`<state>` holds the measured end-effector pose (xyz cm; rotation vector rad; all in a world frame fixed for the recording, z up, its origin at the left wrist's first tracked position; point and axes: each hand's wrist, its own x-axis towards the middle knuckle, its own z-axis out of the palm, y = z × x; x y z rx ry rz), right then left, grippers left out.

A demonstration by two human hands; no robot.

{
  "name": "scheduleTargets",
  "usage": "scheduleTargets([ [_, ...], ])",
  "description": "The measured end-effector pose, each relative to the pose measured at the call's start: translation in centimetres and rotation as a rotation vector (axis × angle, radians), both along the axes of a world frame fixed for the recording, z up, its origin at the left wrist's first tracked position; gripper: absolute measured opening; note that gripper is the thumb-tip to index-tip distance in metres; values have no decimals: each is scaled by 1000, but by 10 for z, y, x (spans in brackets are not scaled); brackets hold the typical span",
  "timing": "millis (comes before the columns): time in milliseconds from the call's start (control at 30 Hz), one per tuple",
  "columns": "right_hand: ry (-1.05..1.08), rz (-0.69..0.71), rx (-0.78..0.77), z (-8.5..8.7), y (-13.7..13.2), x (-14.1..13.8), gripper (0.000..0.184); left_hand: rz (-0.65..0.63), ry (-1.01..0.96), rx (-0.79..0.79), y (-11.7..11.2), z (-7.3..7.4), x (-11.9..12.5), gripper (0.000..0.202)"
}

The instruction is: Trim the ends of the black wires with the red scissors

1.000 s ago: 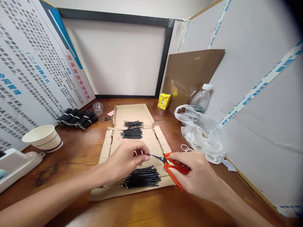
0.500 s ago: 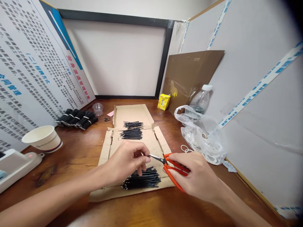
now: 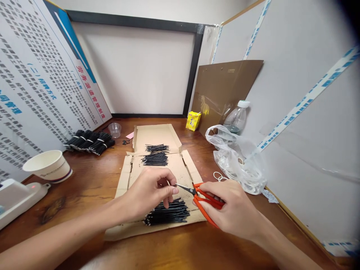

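My left hand point(image 3: 150, 191) is pinched closed on a thin black piece that I can barely make out, right at the blade tips of the orange-handled snips point(image 3: 201, 198). My right hand point(image 3: 232, 208) is wrapped round the snips' handles. Both hands hover over a flattened cardboard sheet point(image 3: 180, 165). Just below my left fingers lies a heap of short black strands point(image 3: 167, 215). Two smaller heaps of black strands point(image 3: 155, 158) lie farther back on the cardboard.
Tied black bundles point(image 3: 90, 141) and a small clear cup point(image 3: 114, 129) sit at the back left. A paper cup point(image 3: 47, 166) and a white device point(image 3: 17, 198) are at left. A plastic bag point(image 3: 239, 161), a water bottle point(image 3: 236, 118), a yellow carton point(image 3: 192, 120) and rubber bands point(image 3: 218, 176) are at right.
My left fingers have loosened and shifted slightly at the blade tips. The view has drifted a little. The snips and my right hand stay almost where they were.
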<state>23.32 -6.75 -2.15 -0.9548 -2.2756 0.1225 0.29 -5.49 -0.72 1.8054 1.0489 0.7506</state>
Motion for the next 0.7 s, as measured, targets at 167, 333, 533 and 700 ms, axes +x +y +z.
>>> scheduleTargets([
  [167, -14, 6, -7, 0, 1, -1, 17, -5, -1, 6, 0, -1, 0, 13],
  [333, -6, 7, 7, 1, 2, -1, 22, 7, 7, -1, 1, 2, 0, 11],
  [533, -17, -2, 11, 1, 0, 0, 16, 9, 17, -13, 0, 3, 0, 11],
  [700, -23, 16, 1, 1, 2, 0, 19, 13, 17, -18, 0, 2, 0, 12],
])
